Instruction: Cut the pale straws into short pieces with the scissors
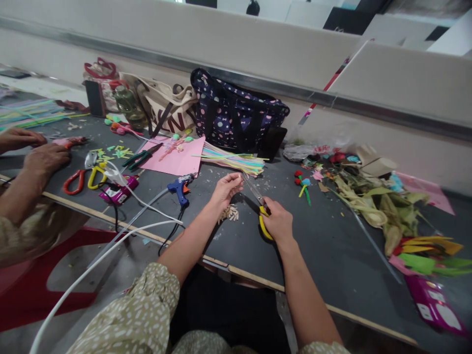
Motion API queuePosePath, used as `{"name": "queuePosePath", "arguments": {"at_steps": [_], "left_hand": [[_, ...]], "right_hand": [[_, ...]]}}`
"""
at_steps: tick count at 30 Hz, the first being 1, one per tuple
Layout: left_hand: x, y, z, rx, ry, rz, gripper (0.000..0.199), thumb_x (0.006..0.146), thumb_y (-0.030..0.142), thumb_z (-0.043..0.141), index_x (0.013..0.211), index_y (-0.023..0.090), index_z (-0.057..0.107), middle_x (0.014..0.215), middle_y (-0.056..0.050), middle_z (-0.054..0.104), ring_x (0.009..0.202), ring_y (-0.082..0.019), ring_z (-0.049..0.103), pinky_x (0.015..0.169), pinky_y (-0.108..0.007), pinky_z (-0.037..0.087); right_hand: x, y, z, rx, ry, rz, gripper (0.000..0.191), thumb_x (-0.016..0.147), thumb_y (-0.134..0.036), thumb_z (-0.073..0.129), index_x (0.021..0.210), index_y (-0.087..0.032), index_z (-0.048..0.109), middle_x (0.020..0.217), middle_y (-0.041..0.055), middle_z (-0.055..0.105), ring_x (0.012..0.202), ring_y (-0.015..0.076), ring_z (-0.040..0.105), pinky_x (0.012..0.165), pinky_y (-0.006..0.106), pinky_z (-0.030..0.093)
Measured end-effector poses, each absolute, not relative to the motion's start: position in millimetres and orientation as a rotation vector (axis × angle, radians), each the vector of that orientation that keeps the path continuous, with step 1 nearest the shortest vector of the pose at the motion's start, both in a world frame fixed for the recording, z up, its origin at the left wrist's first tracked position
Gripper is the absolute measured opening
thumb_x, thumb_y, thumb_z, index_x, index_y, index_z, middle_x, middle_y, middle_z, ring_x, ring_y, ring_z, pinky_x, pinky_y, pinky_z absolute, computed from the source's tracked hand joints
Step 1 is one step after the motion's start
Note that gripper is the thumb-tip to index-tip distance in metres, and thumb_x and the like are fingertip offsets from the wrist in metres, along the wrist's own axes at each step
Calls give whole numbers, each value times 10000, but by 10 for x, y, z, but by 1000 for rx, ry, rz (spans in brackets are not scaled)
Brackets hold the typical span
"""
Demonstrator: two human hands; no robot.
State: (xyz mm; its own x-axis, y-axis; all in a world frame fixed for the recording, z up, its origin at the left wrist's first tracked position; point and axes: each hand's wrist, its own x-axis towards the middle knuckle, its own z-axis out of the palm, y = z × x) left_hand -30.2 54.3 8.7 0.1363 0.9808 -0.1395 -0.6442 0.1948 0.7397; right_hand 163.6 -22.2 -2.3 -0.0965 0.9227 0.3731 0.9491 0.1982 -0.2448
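- R hand (278,218) is clamped on the yellow-handled scissors (255,191), fingers wrapped round the grips, blades pointing far + a bit left
- L hand (226,191) has thumb + fingertips together right by the blade tips, tbh can't tell if there's sth tiny in the pinch
- so the scissors are up over the dark tabletop (313,255), btwn the 2 hands
- pile of small tan bits (229,213) on the tabletop, just below the L hand
- blue glue gun (179,189) to the left, w/ a pink sheet (188,157) farther back
- bundle of pastel pipe cleaners (234,160) on the far side, in front of a dark patterned bag (239,113); beige tote (167,108) is left of that
- little red + blue flowers (304,184) w/ green stems, right of the scissors
- messy heap of pale green husks (394,201) way over right, purple box (435,305) at the near right
- far left, co-worker's hands (47,157) over the same tabletop
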Motion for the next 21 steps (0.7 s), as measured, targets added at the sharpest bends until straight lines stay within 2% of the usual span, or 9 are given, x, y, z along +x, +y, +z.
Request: {"name": "queuePosePath", "arguments": {"at_steps": [21], "left_hand": [[-273,516,146,579,694,1263,302,594,197,826,843,130,669,697,7,656,634,-79,632,666,-206,543]], "right_hand": [[1619,-225,3,-1745,-2020,-65,320,794,-224,497,1084,-237,632,865,13,663,736,130,574,612,220,342]]}}
